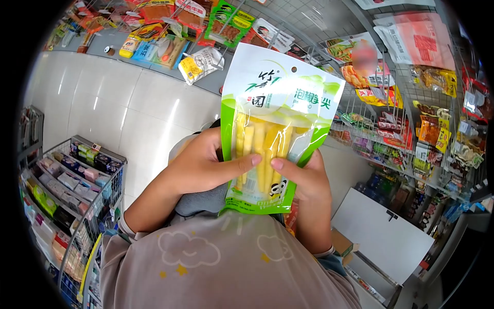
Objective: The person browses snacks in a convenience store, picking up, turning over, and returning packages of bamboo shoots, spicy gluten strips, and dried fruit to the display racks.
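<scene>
A white and green bag of pickled bamboo shoots (265, 136) is held up in front of my chest, its clear window showing pale yellow shoots. My left hand (208, 159) grips its left edge, thumb pressed across the front and fingers hidden behind. On the opposite edge, my right hand (303, 175) holds on the same way, its thumb near the other one at the middle of the window. The bag is upright and leans slightly, its hanging hole at the top. Part of a red package (292, 219) shows behind the bag's lower right corner.
Racks of bagged snacks (229, 23) run along the top and right. A wire basket of small boxed goods (77, 180) stands at the left on the tiled floor (139, 103). A white panel (383, 237) and an open cardboard box (342, 242) are at the lower right.
</scene>
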A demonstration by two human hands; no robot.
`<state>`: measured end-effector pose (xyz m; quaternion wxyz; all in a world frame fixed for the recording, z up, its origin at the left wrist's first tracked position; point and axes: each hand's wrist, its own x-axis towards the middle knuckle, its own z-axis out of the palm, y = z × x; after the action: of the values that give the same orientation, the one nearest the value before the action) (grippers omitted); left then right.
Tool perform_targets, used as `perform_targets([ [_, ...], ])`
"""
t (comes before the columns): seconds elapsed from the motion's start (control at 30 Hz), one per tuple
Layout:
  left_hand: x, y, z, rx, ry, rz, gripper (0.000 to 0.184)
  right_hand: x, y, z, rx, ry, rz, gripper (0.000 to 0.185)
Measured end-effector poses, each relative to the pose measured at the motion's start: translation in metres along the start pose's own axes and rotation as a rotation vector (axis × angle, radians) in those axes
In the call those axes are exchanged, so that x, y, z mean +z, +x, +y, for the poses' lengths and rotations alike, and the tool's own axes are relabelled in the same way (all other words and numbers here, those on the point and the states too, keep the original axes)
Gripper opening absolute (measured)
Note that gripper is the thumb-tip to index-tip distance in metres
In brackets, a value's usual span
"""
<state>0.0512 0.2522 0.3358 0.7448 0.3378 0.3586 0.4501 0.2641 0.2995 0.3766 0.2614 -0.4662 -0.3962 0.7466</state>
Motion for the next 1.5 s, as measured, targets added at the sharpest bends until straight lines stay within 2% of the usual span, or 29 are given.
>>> perform_targets([
  [0.43, 0.002, -0.021, -0.002, 0.071, -0.162, 0.162, 0.032, 0.019, 0.013, -0.009, 0.035, -0.116, -0.110, 0.062],
  [0.7, 0.001, -0.026, -0.006, 0.122, -0.111, 0.204, 0.030, 0.018, 0.019, -0.011, 0.008, -0.219, -0.155, 0.062],
  [1.1, 0.042, -0.014, -0.005, 0.126, -0.030, 0.261, 0.022, -0.012, -0.001, -0.015, -0.079, -0.126, -0.177, 0.061],
  [1.23, 0.059, -0.009, -0.002, 0.029, 0.073, 0.219, 0.023, -0.029, -0.015, -0.012, -0.104, -0.071, -0.153, 0.061],
  [1.5, 0.100, -0.007, -0.008, 0.013, 0.112, 0.242, 0.026, -0.052, -0.047, -0.014, -0.133, 0.054, -0.173, 0.057],
])
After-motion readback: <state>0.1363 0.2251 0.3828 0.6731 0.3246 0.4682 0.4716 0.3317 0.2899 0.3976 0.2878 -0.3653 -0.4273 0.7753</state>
